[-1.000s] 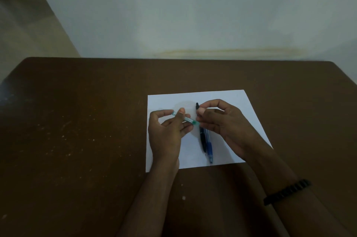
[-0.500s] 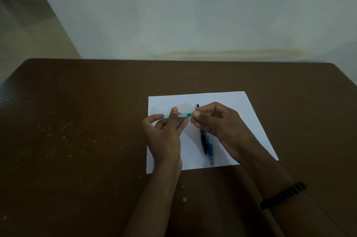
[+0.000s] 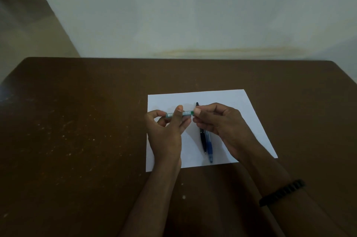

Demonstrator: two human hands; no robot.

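A green pen (image 3: pixel 187 114) with a white label lies level between my hands, a little above a white sheet of paper (image 3: pixel 249 121). My left hand (image 3: pixel 166 132) pinches its left part between thumb and fingers. The fingertips of my right hand (image 3: pixel 218 121) pinch its right end. On the sheet, partly hidden under my right hand, a black pen (image 3: pixel 202 140) and a blue pen (image 3: pixel 209 147) lie side by side, pointing towards me.
The sheet lies on a brown table (image 3: pixel 77 130) with pale specks on its left half. A pale wall (image 3: pixel 193 14) stands right behind the table's far edge. I wear a black bracelet (image 3: pixel 282 192) on my right wrist.
The green pen has turned from a slant to level. Both hands have shifted slightly left with it and stay in their grip.
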